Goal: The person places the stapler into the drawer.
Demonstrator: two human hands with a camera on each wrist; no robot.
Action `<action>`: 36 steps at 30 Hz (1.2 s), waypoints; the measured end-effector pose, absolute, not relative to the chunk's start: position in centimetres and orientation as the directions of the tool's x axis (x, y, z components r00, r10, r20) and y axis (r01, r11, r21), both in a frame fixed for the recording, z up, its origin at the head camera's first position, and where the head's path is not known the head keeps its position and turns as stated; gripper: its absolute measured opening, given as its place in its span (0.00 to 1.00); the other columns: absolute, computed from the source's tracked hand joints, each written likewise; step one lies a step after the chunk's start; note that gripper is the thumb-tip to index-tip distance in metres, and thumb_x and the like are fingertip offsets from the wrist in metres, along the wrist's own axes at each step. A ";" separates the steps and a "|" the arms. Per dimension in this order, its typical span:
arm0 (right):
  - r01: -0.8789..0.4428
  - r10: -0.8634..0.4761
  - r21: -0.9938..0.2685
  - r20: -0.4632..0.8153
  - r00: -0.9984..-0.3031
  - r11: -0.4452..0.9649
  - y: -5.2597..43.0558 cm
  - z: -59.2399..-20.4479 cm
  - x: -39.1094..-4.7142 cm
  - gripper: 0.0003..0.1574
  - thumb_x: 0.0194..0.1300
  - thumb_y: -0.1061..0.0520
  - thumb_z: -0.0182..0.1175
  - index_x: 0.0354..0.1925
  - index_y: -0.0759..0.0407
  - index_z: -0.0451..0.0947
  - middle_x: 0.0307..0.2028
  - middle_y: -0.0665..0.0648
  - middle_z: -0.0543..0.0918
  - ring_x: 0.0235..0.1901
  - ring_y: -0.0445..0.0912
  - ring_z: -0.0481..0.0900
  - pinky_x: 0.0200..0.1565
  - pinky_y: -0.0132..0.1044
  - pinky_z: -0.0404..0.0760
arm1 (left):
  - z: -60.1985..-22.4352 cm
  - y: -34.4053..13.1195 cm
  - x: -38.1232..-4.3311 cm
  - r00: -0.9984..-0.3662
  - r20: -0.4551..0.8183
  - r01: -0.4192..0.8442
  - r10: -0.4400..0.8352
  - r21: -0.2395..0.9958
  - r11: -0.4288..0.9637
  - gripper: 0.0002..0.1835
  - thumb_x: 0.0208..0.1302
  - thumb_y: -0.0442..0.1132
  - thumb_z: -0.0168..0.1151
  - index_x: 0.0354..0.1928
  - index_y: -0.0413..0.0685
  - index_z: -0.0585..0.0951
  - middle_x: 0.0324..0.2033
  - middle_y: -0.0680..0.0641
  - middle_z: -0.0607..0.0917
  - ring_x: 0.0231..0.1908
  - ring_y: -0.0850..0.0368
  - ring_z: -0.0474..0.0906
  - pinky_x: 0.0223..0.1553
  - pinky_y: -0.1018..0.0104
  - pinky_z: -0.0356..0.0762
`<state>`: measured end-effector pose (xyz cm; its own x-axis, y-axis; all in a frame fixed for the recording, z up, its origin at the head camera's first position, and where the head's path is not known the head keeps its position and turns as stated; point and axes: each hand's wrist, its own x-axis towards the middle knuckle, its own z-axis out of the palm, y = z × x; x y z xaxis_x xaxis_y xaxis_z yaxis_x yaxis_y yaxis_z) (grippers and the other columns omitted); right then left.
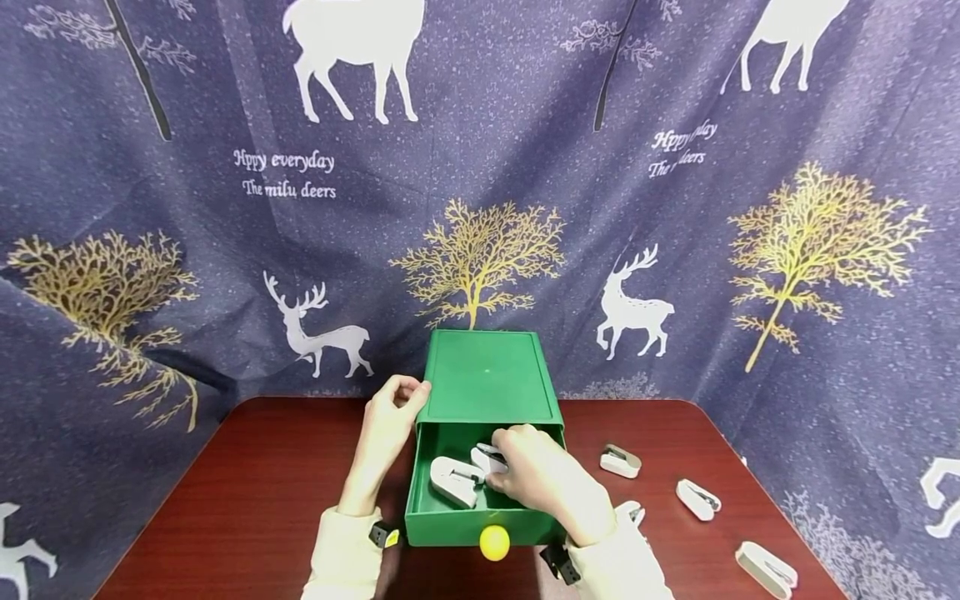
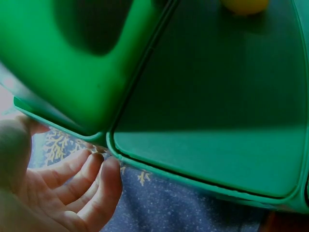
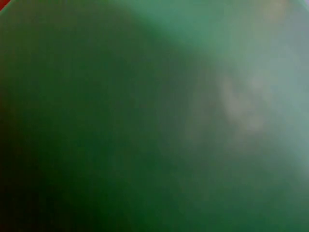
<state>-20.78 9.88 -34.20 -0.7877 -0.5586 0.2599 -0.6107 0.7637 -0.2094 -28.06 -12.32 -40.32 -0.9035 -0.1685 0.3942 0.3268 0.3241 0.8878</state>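
A green box [image 1: 487,375] has its drawer [image 1: 442,528] pulled out, with a yellow ball-shaped knob [image 1: 494,542] on the front. Inside the drawer my right hand [image 1: 542,471] pinches a small white stapler [image 1: 487,457] between thumb and fingers. Beside it in the drawer lies another white stapler [image 1: 454,482]. My left hand [image 1: 390,421] rests at the box's upper left edge. Its fingers, loosely bent, touch the green wall in the left wrist view, where the hand [image 2: 72,193] shows below the box. The right wrist view is a green blur.
On the reddish-brown table [image 1: 247,500], right of the box, lie more white staplers: one near the box [image 1: 620,460], one farther right [image 1: 698,500], one at the front right [image 1: 766,570]. Another [image 1: 632,512] is partly behind my right sleeve. A patterned dark-blue cloth [image 1: 487,167] hangs behind.
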 end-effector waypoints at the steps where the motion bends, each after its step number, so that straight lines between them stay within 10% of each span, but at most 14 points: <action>1: -0.608 -0.557 -0.214 0.254 -0.791 0.765 9.9 -34.2 -20.8 0.17 0.52 0.59 0.73 0.23 0.55 0.70 0.19 0.48 0.68 0.20 0.43 0.66 0.24 0.36 0.66 | -40.3 -12.3 -28.0 -0.903 0.394 0.327 -0.169 0.888 0.323 0.13 0.65 0.51 0.64 0.40 0.49 0.81 0.29 0.49 0.81 0.28 0.54 0.77 0.28 0.66 0.74; 11: -0.597 -0.548 -0.223 0.246 -0.800 0.771 9.8 -34.3 -20.7 0.17 0.52 0.56 0.74 0.26 0.57 0.73 0.22 0.48 0.71 0.23 0.43 0.69 0.27 0.38 0.69 | -40.3 -12.5 -28.0 -0.905 0.388 0.321 -0.173 0.892 0.320 0.13 0.65 0.51 0.64 0.40 0.49 0.81 0.29 0.49 0.81 0.29 0.54 0.77 0.28 0.66 0.75; 20: -0.537 -0.532 -0.379 0.128 -0.837 0.753 11.0 -33.3 -19.8 0.35 0.62 0.46 0.68 0.60 0.65 0.73 0.53 0.63 0.80 0.54 0.58 0.76 0.54 0.53 0.74 | -40.3 -12.4 -28.0 -0.906 0.387 0.319 -0.170 0.890 0.326 0.14 0.65 0.52 0.64 0.40 0.49 0.81 0.29 0.49 0.81 0.29 0.54 0.77 0.30 0.66 0.74; 36: -0.603 -0.482 -0.330 0.381 -0.789 0.726 14.0 -32.3 -17.4 0.28 0.66 0.45 0.63 0.60 0.57 0.75 0.55 0.56 0.79 0.56 0.52 0.76 0.56 0.50 0.73 | -40.3 -12.4 -28.0 -0.901 0.401 0.335 -0.166 0.886 0.319 0.14 0.65 0.52 0.65 0.39 0.50 0.81 0.28 0.50 0.81 0.28 0.55 0.76 0.29 0.66 0.74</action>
